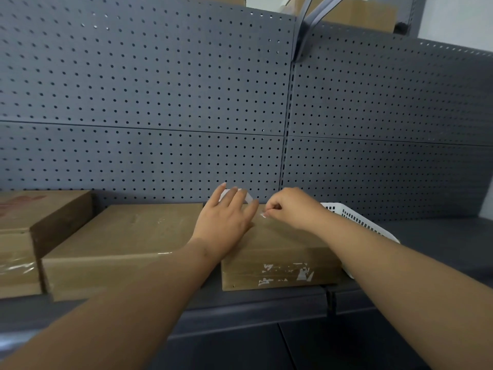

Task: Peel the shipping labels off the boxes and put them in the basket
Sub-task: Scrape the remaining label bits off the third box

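A brown cardboard box sits on the dark shelf, with torn white label scraps on its front face. My left hand lies flat on the box top, fingers spread over a curled white label at the far edge. My right hand is closed, pinching a small white bit of label on the box top. A white slotted basket stands just right of the box, mostly hidden behind my right forearm.
A larger brown box lies left of the worked one, and another box with red print at the far left. A grey pegboard wall backs the shelf. More boxes sit on the upper shelf.
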A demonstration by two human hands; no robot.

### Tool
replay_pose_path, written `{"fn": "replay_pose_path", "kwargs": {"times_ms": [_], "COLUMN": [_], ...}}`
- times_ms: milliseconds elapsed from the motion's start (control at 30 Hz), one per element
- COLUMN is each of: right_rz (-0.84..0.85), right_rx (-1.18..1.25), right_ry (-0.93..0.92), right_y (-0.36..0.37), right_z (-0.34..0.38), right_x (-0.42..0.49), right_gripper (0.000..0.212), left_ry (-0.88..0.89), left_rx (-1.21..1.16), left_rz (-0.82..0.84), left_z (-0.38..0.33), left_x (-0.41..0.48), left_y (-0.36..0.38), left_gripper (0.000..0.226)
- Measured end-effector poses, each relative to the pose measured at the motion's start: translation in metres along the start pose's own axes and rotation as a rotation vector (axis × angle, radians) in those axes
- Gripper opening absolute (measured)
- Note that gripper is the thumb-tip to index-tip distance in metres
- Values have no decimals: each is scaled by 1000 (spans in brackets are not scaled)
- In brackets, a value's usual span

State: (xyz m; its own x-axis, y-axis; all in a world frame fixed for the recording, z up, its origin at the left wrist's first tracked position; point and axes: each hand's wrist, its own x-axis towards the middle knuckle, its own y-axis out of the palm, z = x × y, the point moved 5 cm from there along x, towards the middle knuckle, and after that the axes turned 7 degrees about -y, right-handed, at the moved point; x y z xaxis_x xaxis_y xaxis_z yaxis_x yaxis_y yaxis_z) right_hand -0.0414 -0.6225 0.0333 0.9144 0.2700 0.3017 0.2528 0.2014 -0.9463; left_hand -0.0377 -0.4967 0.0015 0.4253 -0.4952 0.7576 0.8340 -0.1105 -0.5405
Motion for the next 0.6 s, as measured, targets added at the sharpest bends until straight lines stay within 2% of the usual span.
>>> {"fn": "replay_pose_path", "kwargs": {"times_ms": [67, 200, 333, 400, 500, 600], "right_rz": [-26, -61, -61, -53, -12, 21], "right_rx": [-24, -33, -8, 41, 203, 473], "right_ry": [-11, -22, -9, -4, -4, 27], "right_y": [-2, -5, -5, -4, -3, 3], "right_z": [8, 16, 17, 17, 10, 2], "right_x": [2, 2, 4, 5, 5, 4], "right_gripper": [45, 30, 27, 24, 18, 25], "left_ry": [-10, -30, -28, 2, 48, 55], "left_rx": [-18, -59, -89, -79, -83, -69], "left_rz": [-50, -95, -117, -115, -100, -55], "left_z": [0, 1, 3, 3, 7, 16], "left_x": [3, 5, 6, 7, 9, 10], "left_y": [-6, -12, -12, -11, -11, -8], "left_gripper": [44, 23, 16, 20, 30, 30]}}
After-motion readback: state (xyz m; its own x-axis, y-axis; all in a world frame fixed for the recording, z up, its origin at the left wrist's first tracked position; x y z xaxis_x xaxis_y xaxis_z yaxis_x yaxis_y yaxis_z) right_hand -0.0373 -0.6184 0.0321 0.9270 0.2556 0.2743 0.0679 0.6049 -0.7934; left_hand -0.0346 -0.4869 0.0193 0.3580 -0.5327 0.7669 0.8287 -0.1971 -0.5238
